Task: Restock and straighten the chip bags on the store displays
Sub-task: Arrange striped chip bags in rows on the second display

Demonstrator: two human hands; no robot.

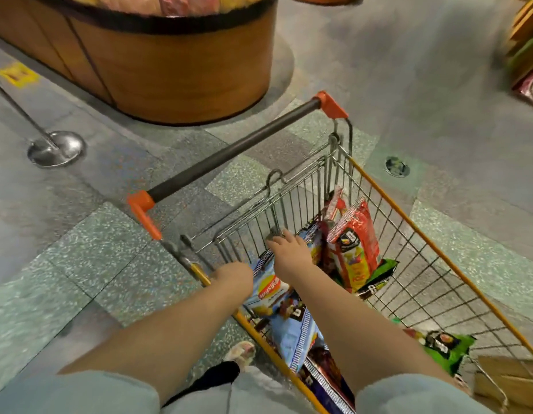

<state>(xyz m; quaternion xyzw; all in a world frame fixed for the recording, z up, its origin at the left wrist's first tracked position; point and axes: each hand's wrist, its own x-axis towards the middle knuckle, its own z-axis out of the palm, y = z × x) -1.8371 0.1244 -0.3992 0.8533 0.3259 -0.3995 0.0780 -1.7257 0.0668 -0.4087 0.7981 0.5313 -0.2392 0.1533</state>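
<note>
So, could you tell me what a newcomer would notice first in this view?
Probably the wire shopping cart at centre, with both hands reaching in: the right hand over a light blue chip bag, the left hand at the near rim. A red chip bag stands inside; a round wooden display looms upper left.

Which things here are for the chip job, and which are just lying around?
For the job:
shopping cart
blue chip bag
red chip bag
green chip bag
wooden display tub
left hand
right hand

Just there:
metal post base
round floor cover
cardboard box
</note>
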